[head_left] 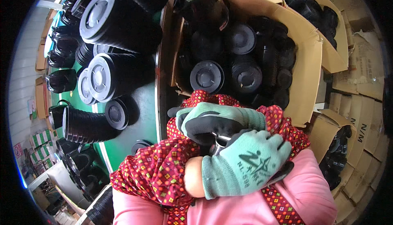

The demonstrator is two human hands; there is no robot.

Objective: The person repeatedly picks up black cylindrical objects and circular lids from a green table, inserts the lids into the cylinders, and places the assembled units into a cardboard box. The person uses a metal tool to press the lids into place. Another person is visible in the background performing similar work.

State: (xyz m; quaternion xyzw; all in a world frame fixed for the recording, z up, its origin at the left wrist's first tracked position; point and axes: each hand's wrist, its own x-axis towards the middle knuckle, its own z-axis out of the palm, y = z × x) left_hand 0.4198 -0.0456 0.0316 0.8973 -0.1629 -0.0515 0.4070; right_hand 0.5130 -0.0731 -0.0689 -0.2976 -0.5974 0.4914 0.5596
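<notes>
My forearms cross in front of my chest, both in patterned red sleeves. My left hand (pixel 245 163), in a mint-green glove with a dark palm, comes in from the lower left and reaches right, its fingers bent. Just above it, my right hand (pixel 215 120), in a matching glove, points left with its fingers curled and dark palm coating showing. A small shiny silver-and-dark piece (pixel 221 140) shows between the two hands; most of it is hidden, so its kind cannot be made out. Beyond them lie round black lids (pixel 207 77) in a cardboard box (pixel 303 73).
Stacks of ribbed black discs (pixel 92 124) lie on the green table (pixel 145 120) at left, with glossy black pitcher-like parts (pixel 61 80) beyond. A dark glossy jug-shaped part (pixel 204 10) sits at the box's far left corner. More cartons (pixel 364 143) stand at right.
</notes>
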